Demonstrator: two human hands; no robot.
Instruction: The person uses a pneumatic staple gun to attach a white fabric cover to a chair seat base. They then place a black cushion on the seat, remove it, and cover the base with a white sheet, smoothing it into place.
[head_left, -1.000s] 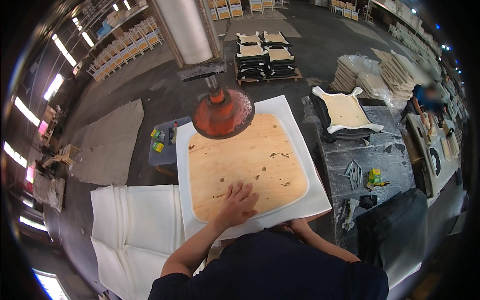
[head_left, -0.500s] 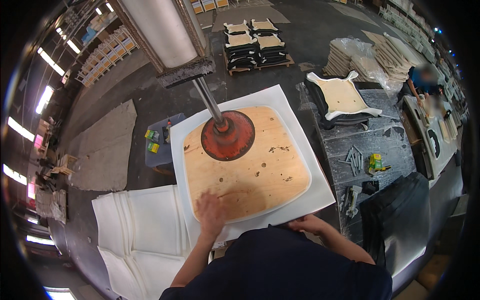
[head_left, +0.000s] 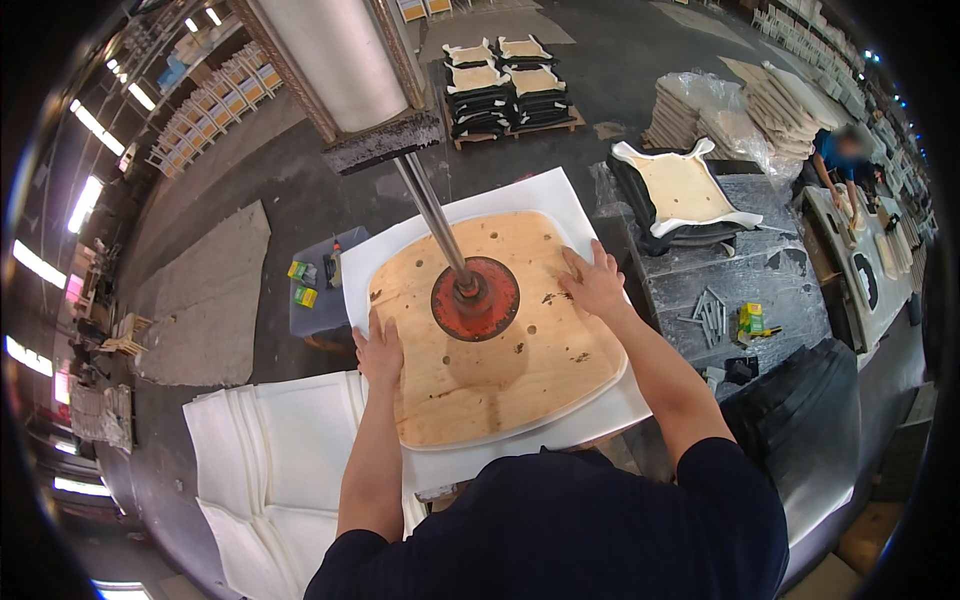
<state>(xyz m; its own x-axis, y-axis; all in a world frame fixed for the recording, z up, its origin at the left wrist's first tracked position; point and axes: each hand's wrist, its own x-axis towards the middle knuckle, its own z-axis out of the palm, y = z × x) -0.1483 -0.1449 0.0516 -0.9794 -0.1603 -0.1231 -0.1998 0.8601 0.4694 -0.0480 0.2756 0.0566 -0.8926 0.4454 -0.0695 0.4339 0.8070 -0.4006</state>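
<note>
A rounded plywood seat board (head_left: 430, 390) with small holes lies on a square white foam sheet (head_left: 560, 190) in front of me. My left hand (head_left: 378, 352) rests on the board's left edge, fingers spread. At the right edge, my right hand (head_left: 597, 285) lies with its fingers apart, reaching over the rim of the board. Between the hands, a round red press plate (head_left: 478, 325) hangs from a steel rod (head_left: 435, 215) over the middle of the board. A shadow falls on the wood just below the plate; whether the two touch I cannot tell.
Folded white foam sheets (head_left: 300, 430) lie at left, by a small grey table (head_left: 318, 318) with green-yellow boxes. On the right bench (head_left: 780, 240) are a padded seat (head_left: 680, 190), metal strips (head_left: 712, 318) and black sheets (head_left: 790, 410). A co-worker (head_left: 840, 165) stands far right.
The press plate has moved down toward the board. My left hand has gone up to the board's left edge, and my right hand from the foam's near edge to the board's right side.
</note>
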